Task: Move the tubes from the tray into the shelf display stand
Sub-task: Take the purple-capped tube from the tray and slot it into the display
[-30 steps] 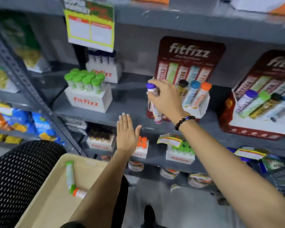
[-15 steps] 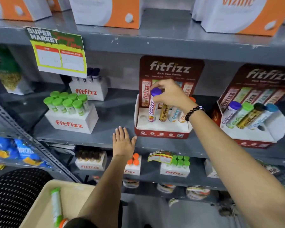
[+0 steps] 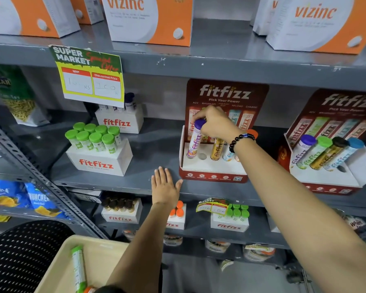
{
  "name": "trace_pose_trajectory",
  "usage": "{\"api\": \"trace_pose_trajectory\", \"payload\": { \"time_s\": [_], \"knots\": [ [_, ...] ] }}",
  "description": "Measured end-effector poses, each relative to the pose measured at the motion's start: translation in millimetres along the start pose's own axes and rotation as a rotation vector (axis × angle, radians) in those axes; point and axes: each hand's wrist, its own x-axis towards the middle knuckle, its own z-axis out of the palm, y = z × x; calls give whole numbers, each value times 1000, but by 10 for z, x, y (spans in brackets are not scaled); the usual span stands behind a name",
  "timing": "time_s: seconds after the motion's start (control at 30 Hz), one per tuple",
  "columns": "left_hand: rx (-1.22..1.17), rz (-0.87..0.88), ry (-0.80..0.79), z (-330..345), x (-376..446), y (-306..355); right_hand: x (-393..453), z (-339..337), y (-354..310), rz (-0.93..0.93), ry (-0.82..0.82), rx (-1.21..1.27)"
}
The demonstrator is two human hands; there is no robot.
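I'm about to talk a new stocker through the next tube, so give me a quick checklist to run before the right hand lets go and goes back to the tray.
1. Purple-capped tube seated in the leftmost hole of the display stand: ok, its base is in the hole.
2. Right hand grip on the cap: ok, fingers around it.
3. Free hole for the next tube: ok, the empty hole sits just right of the purple one.
4. Left hand clear of the stand: ok, flat on the shelf edge.
5. Tubes left in the tray: ok, green-capped tube lies there.
6. Stand fully stable: cannot tell.
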Motion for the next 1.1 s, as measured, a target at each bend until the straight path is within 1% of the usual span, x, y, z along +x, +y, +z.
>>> {"api": "trace_pose_trajectory", "payload": {
  "time_s": [0.17,0.47,0.67,0.83,1.0,1.1],
  "knots": [
    [0,0,10,25,15,-13,35,51,-85,23,3,-11],
    [11,-5,14,44,17,-15,42,66,-182,12,-84,-104],
    [7,-3,-3,18,12,-7,48,176,-113,15,-107,-73],
    [-3,5,-11,-22,-14,3,69,228,-45,27,-95,8],
    [-22,11,-19,-73,-39,6,60,299,-2,68,-106,33],
    [-92,28,-32,-105,-59,-39,0,332,2,57,-43,53]
  ]
}}
